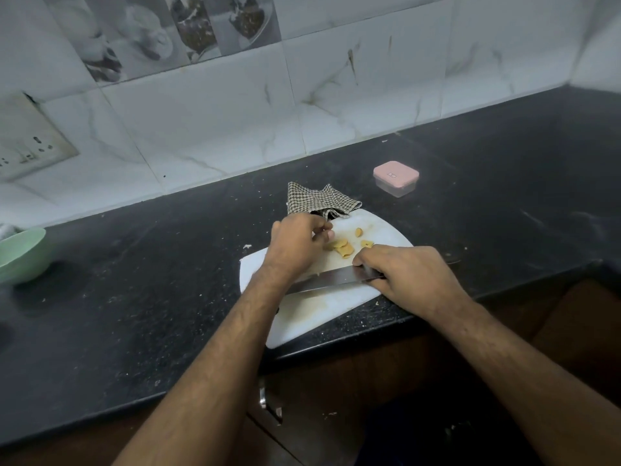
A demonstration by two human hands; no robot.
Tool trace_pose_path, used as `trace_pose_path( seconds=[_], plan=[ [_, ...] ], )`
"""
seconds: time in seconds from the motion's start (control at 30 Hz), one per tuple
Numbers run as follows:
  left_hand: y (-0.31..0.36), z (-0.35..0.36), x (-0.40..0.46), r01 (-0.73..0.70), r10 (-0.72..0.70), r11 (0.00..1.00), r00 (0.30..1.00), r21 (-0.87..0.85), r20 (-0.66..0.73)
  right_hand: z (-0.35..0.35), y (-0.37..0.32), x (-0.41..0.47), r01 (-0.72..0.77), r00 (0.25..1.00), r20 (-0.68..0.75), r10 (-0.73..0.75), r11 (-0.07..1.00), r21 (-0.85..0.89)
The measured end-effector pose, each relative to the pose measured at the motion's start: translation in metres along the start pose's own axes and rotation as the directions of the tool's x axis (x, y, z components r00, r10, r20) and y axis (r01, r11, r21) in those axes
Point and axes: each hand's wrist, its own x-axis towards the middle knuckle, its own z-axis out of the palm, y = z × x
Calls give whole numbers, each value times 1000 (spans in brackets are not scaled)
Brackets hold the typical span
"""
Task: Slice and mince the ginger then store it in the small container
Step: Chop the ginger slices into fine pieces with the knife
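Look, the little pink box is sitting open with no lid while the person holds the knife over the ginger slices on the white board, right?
Not quite. The head view shows the pink box shut, its lid on. The rest holds: the right hand grips the knife near the ginger slices on the white board.

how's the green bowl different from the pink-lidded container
The bowl is green, round and open-topped; the container is squarish, clear-walled and closed by a pink lid. The bowl sits at the far left, cut off by the frame edge; the container sits right of the cloth, fully in view. Both rest on the black counter.
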Motion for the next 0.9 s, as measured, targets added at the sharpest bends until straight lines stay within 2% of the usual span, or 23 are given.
trace_pose_path(
  seconds=[0.13,0.23,0.4,0.5,0.57,0.67,0.77,0.83,0.9],
  plan=[
    [8,9,18,-43,26,995,984,94,173,-1,-1,1,-10,1000,29,10,1000,5],
    [7,11,22,-13,9,1000,983,18,184,-3,0,1,-17,999,52,16,1000,11],
    [8,8,12,41,-28,984,997,-176,77,-6,2,1,-33,996,81,31,999,15],
    [9,-10,-8,76,-75,943,997,-324,17,-8,0,1,-38,995,94,37,999,11],
    [10,-24,-27,85,-124,911,990,-403,-71,-9,1,0,-40,996,85,40,999,-3],
    [15,-40,-66,73,-221,899,927,-431,-305,-7,5,0,-41,998,49,43,998,-52],
    [19,-38,-106,-48,-230,880,828,-472,-512,-1,6,-1,-43,999,-4,43,993,-113],
    [14,-29,-127,-75,-211,883,818,-463,-535,3,3,-2,-50,999,-28,47,990,-134],
    [6,-17,-136,-15,-277,851,836,-525,-473,4,0,-2,-71,996,-56,62,985,-159]
  ],
)
